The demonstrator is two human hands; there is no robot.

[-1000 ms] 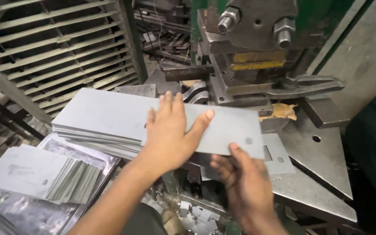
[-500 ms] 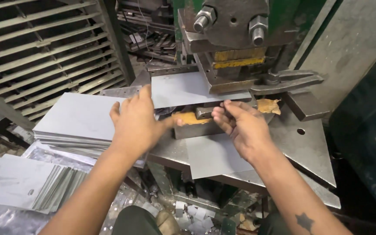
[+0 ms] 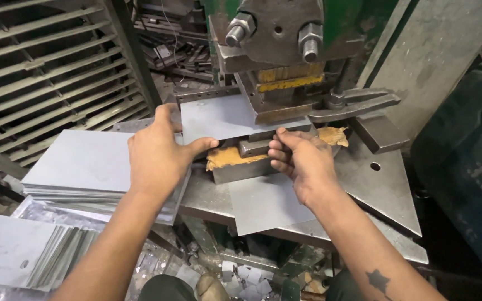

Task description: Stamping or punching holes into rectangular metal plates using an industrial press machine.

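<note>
A grey metal sheet (image 3: 218, 118) lies in the punch press, its far part under the ram block (image 3: 277, 106). My left hand (image 3: 160, 153) grips its left edge, thumb under the near edge. My right hand (image 3: 302, 159) pinches the sheet's near right edge above the die block (image 3: 241, 167), which has yellow-brown padding on top. Another grey sheet (image 3: 263, 203) lies on the press bed (image 3: 364, 189) below my right hand. A stack of grey sheets (image 3: 82, 167) sits to the left, by my left wrist.
The green press frame (image 3: 341, 28) with two large bolts rises at the top. A slatted metal rack (image 3: 34, 67) stands at left. More sheets (image 3: 23, 253) lie at lower left. Small cut scraps (image 3: 246, 284) litter the floor below. A dark bin (image 3: 470, 173) stands at right.
Both hands carried the sheet from over the stack into the press, then pushed it further under the ram. The view has shifted closer to the press.
</note>
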